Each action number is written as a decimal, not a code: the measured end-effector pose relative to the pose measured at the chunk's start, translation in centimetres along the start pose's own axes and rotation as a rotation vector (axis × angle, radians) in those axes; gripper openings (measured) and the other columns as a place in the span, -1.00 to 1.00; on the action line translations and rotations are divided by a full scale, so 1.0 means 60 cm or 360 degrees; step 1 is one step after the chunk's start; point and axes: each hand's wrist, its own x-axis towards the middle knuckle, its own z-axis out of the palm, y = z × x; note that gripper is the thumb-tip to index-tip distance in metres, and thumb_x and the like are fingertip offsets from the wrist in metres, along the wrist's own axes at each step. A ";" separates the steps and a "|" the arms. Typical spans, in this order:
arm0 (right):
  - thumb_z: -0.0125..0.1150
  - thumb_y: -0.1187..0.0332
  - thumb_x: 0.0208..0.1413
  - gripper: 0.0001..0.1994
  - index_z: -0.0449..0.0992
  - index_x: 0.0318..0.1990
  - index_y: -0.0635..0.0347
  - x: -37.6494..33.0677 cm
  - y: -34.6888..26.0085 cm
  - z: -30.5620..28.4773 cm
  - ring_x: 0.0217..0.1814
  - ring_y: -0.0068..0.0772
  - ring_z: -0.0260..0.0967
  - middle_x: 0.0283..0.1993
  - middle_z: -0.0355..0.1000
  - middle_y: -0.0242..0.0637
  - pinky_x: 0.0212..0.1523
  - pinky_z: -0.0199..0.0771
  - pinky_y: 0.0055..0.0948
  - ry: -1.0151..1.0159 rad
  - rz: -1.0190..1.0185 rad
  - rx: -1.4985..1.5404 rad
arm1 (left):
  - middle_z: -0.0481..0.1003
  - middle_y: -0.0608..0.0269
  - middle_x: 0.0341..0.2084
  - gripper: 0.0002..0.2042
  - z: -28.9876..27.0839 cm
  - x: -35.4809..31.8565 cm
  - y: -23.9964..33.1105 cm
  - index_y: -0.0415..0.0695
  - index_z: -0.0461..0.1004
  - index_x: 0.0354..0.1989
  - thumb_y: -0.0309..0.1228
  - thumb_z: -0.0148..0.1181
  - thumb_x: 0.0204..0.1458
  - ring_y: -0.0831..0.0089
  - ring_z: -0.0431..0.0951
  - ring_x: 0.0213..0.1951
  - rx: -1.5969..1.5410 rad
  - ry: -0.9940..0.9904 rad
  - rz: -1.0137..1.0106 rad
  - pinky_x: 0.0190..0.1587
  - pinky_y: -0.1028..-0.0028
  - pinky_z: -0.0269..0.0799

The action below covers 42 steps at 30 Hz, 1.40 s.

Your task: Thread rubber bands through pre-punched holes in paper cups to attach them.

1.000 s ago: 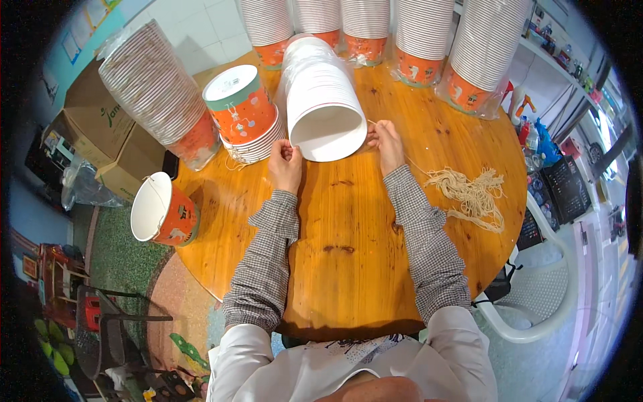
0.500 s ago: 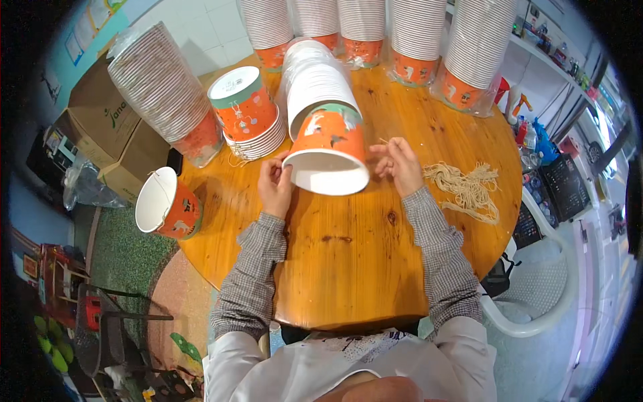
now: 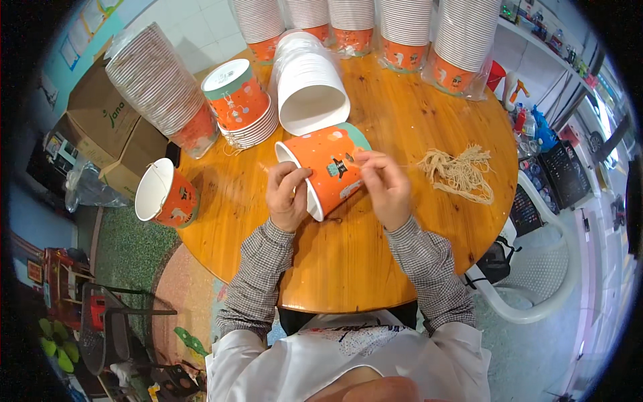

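An orange paper bucket (image 3: 329, 167) with a green base band and a white rim lies tipped on its side in front of me, its mouth toward the left. My left hand (image 3: 289, 194) is closed on its rim, thumb and fingers pinching the wall. Close to the base end, my right hand (image 3: 384, 184) pinches a thin string, of which only a faint length shows. A tangled pile of beige string (image 3: 459, 173) lies to the right of that hand. Behind the bucket, a nested stack of white-lined buckets (image 3: 315, 100) lies with its open end toward me.
At the left edge stands an orange bucket (image 3: 175, 201) with a string across its mouth. Behind it are an upside-down bucket stack (image 3: 236, 100), a wrapped stack (image 3: 157, 87) and a cardboard box (image 3: 100, 127). Several wrapped stacks (image 3: 406, 33) line the table's (image 3: 415, 261) far side.
The bucket has come away from the lying stack, and its mouth has swung from facing me to facing left. My right hand has moved in to its base end.
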 end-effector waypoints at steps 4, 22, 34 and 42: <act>0.11 0.50 0.15 -0.94 0.42 -0.27 0.30 -0.015 0.002 0.008 0.11 -0.15 0.40 0.06 0.43 -0.04 -0.01 0.48 -0.37 -0.0124 -0.0056 -0.0307 | 0.39 0.08 -0.16 -0.62 0.003 -0.028 0.001 -0.27 0.41 -0.03 -0.79 0.00 -0.07 0.27 0.43 -0.06 -0.0450 -0.0038 -0.0333 0.01 0.39 0.34; 0.13 0.46 0.11 -0.94 0.42 -0.32 0.25 -0.008 -0.004 -0.004 0.24 0.00 0.28 0.10 0.41 -0.06 0.26 0.17 -0.11 -0.0015 -0.0207 -0.0706 | 0.54 0.18 -0.23 -0.76 0.045 -0.077 0.010 -0.34 0.41 0.01 -0.55 0.03 0.20 0.54 0.52 -0.16 -0.0954 -0.0529 -0.0986 -0.12 0.56 0.44; 0.03 0.44 0.17 -0.92 0.37 -0.27 0.26 0.004 0.009 -0.017 0.25 0.07 0.27 0.11 0.41 -0.02 0.32 0.06 0.00 -0.0023 -0.0368 -0.0993 | 0.47 0.06 -0.07 -0.67 0.039 -0.067 0.010 -0.22 0.42 0.02 -0.51 0.18 0.04 0.26 0.48 -0.03 -0.0771 -0.0948 -0.0844 0.04 0.31 0.39; 0.04 0.45 0.17 -0.93 0.38 -0.26 0.25 -0.004 0.010 -0.005 0.27 0.02 0.26 0.11 0.40 -0.04 0.33 0.08 -0.01 -0.0069 -0.0312 -0.0845 | 0.52 0.22 -0.19 -0.75 0.031 -0.065 0.028 -0.34 0.40 0.01 -0.48 0.03 0.22 0.61 0.50 -0.29 -0.1112 -0.0567 -0.1079 -0.29 0.58 0.49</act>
